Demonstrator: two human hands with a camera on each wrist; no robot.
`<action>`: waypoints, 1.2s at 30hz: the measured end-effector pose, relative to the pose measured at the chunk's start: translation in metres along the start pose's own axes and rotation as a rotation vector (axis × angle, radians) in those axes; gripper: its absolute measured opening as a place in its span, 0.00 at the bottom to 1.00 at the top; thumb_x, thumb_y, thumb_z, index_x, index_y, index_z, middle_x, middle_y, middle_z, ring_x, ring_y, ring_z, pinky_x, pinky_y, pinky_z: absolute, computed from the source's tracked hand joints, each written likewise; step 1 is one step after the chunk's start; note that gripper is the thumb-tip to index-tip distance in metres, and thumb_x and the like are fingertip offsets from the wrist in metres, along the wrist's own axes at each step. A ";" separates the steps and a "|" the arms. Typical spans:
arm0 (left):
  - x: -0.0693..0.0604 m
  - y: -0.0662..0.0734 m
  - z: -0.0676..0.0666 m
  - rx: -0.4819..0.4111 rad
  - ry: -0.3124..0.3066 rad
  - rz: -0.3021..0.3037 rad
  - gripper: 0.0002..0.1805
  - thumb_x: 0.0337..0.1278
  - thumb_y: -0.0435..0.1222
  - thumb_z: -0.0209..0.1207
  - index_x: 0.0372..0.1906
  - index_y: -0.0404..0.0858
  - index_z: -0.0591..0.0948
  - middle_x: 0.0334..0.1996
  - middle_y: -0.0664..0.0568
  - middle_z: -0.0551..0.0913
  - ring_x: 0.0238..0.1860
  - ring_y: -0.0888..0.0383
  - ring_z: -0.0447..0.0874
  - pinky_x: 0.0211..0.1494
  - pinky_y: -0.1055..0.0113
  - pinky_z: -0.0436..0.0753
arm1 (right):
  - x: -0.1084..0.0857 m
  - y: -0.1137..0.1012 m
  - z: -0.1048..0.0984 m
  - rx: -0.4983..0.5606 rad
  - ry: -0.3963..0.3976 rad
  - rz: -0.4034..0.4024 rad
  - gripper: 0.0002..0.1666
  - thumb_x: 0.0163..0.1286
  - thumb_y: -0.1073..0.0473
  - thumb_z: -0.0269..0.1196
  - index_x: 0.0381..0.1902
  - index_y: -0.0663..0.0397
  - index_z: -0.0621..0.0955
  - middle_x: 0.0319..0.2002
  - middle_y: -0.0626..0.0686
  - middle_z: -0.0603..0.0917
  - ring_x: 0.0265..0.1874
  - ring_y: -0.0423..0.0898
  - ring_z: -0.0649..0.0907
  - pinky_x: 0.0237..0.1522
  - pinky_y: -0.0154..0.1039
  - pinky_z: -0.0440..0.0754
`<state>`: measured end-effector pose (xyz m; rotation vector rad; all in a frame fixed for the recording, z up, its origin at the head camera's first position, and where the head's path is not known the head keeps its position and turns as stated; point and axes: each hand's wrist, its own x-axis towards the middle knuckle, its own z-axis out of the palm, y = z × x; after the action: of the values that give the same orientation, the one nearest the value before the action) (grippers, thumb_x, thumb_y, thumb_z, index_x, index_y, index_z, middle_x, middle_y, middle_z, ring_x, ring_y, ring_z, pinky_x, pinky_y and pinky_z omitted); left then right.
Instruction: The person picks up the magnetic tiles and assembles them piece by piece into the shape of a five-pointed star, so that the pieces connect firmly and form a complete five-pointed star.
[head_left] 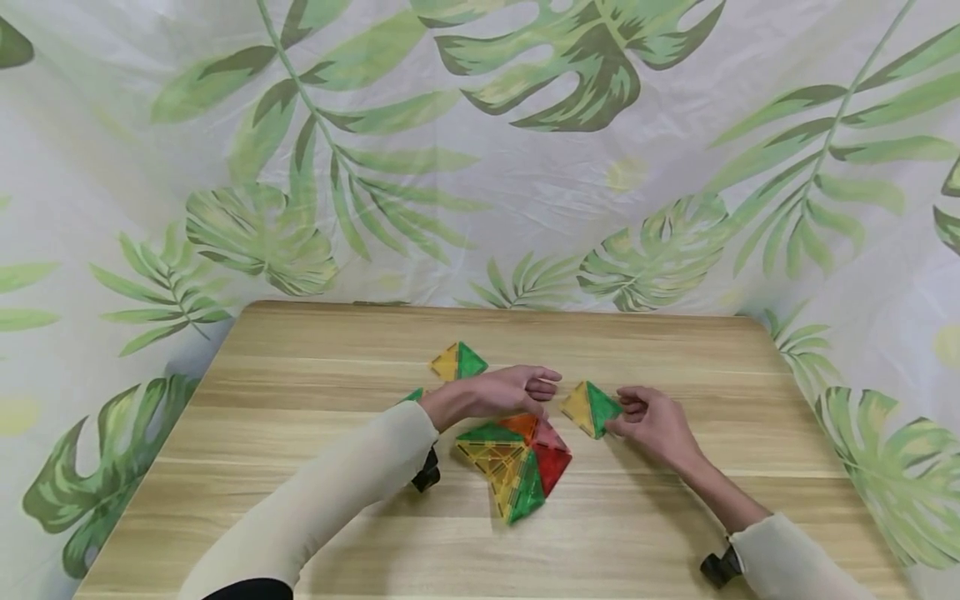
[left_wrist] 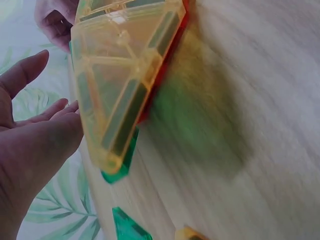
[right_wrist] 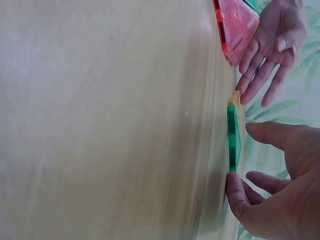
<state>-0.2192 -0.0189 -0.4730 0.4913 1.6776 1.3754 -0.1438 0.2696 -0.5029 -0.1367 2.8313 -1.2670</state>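
A flat pair of triangular magnetic tiles, one yellow [head_left: 577,408] and one green [head_left: 602,408], lies edge to edge on the table. My right hand [head_left: 656,423] is at the green tile's outer corner. One fingertip touches it in the right wrist view, while another finger stands apart. My left hand [head_left: 510,388] reaches over the back of a raised cluster of magnetic tiles [head_left: 501,458] in yellow, green, orange and red. Its fingers extend toward the flat pair, holding nothing I can see. The left wrist view shows the cluster's yellow side [left_wrist: 117,75] close up, beside the left hand [left_wrist: 35,145].
Another yellow and green tile pair [head_left: 458,362] lies farther back. Behind the left forearm, a green tile [head_left: 415,395] is mostly hidden. The wooden table [head_left: 337,350] ends at a leaf-patterned cloth [head_left: 525,192]. Black wrist cameras hang below both sleeves.
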 end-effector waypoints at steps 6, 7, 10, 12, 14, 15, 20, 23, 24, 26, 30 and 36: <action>0.006 0.003 0.006 -0.069 -0.004 -0.032 0.44 0.66 0.18 0.58 0.84 0.33 0.57 0.81 0.34 0.60 0.83 0.41 0.57 0.82 0.49 0.65 | -0.002 -0.001 0.007 0.004 0.017 -0.016 0.38 0.54 0.62 0.83 0.60 0.74 0.82 0.52 0.69 0.87 0.45 0.57 0.90 0.44 0.40 0.90; 0.007 0.003 0.007 -0.068 -0.005 -0.035 0.43 0.65 0.18 0.58 0.83 0.32 0.57 0.81 0.34 0.60 0.83 0.41 0.57 0.82 0.49 0.65 | -0.003 -0.002 0.008 0.000 0.021 -0.022 0.38 0.54 0.62 0.84 0.60 0.74 0.82 0.52 0.69 0.87 0.46 0.57 0.90 0.44 0.41 0.91; 0.008 0.006 0.010 -0.068 -0.016 -0.045 0.43 0.65 0.17 0.56 0.83 0.31 0.57 0.81 0.34 0.60 0.83 0.41 0.56 0.82 0.49 0.64 | -0.004 -0.002 0.011 -0.010 0.037 -0.031 0.39 0.53 0.62 0.84 0.59 0.73 0.82 0.52 0.69 0.86 0.46 0.58 0.89 0.45 0.44 0.91; 0.009 0.008 0.012 -0.054 -0.019 -0.048 0.41 0.66 0.17 0.56 0.83 0.31 0.59 0.81 0.35 0.60 0.83 0.41 0.56 0.82 0.49 0.64 | -0.004 -0.002 0.012 -0.016 0.042 -0.040 0.39 0.53 0.61 0.84 0.59 0.73 0.82 0.51 0.68 0.86 0.46 0.57 0.89 0.46 0.46 0.91; 0.009 0.009 0.014 -0.051 -0.011 -0.052 0.40 0.67 0.18 0.55 0.82 0.31 0.60 0.81 0.35 0.61 0.82 0.41 0.57 0.81 0.49 0.66 | -0.004 -0.002 0.013 -0.023 0.043 -0.052 0.39 0.53 0.61 0.85 0.59 0.72 0.83 0.51 0.68 0.86 0.46 0.57 0.89 0.46 0.48 0.90; 0.010 0.009 0.014 -0.048 -0.004 -0.054 0.39 0.67 0.18 0.55 0.82 0.31 0.61 0.81 0.35 0.62 0.82 0.41 0.57 0.80 0.49 0.67 | -0.004 -0.002 0.013 -0.026 0.043 -0.055 0.39 0.53 0.61 0.85 0.59 0.72 0.83 0.51 0.67 0.86 0.46 0.57 0.89 0.46 0.48 0.90; 0.012 0.008 0.017 -0.037 0.042 -0.054 0.35 0.71 0.21 0.56 0.80 0.32 0.64 0.78 0.35 0.65 0.79 0.40 0.63 0.79 0.49 0.70 | -0.003 -0.001 0.016 -0.049 0.042 -0.068 0.39 0.52 0.60 0.85 0.60 0.68 0.84 0.51 0.64 0.85 0.45 0.53 0.86 0.44 0.39 0.87; 0.012 0.007 0.018 -0.037 0.057 -0.038 0.33 0.72 0.23 0.56 0.80 0.31 0.65 0.77 0.34 0.66 0.77 0.40 0.65 0.79 0.48 0.69 | -0.003 -0.001 0.019 -0.059 0.058 -0.082 0.39 0.50 0.61 0.86 0.59 0.66 0.84 0.48 0.62 0.85 0.44 0.52 0.84 0.43 0.37 0.85; 0.012 0.007 0.018 -0.040 0.060 -0.031 0.33 0.73 0.24 0.56 0.79 0.31 0.66 0.77 0.33 0.66 0.77 0.40 0.65 0.79 0.48 0.69 | -0.003 -0.001 0.020 -0.059 0.066 -0.090 0.39 0.49 0.62 0.86 0.59 0.66 0.84 0.48 0.62 0.84 0.44 0.52 0.84 0.43 0.37 0.85; 0.013 0.007 0.018 -0.032 0.068 -0.018 0.31 0.73 0.24 0.57 0.78 0.31 0.67 0.75 0.33 0.67 0.77 0.40 0.65 0.79 0.48 0.70 | -0.003 -0.001 0.022 -0.044 0.074 -0.102 0.39 0.48 0.63 0.86 0.59 0.66 0.84 0.48 0.62 0.83 0.44 0.52 0.83 0.43 0.36 0.86; 0.013 0.006 0.016 -0.002 0.086 -0.004 0.28 0.74 0.24 0.57 0.76 0.30 0.71 0.73 0.35 0.71 0.76 0.42 0.67 0.78 0.50 0.71 | -0.003 -0.001 0.025 0.040 0.060 -0.109 0.40 0.49 0.68 0.85 0.61 0.67 0.83 0.49 0.65 0.78 0.41 0.51 0.85 0.41 0.32 0.87; 0.015 0.003 0.012 0.011 0.097 -0.007 0.26 0.75 0.24 0.55 0.74 0.28 0.73 0.74 0.37 0.73 0.74 0.46 0.71 0.75 0.53 0.74 | 0.000 -0.002 0.027 0.202 -0.008 -0.046 0.33 0.57 0.74 0.78 0.61 0.68 0.82 0.49 0.68 0.81 0.36 0.45 0.87 0.37 0.29 0.87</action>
<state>-0.2176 0.0001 -0.4761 0.4303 1.7643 1.4051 -0.1417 0.2481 -0.5196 -0.2006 2.6873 -1.5482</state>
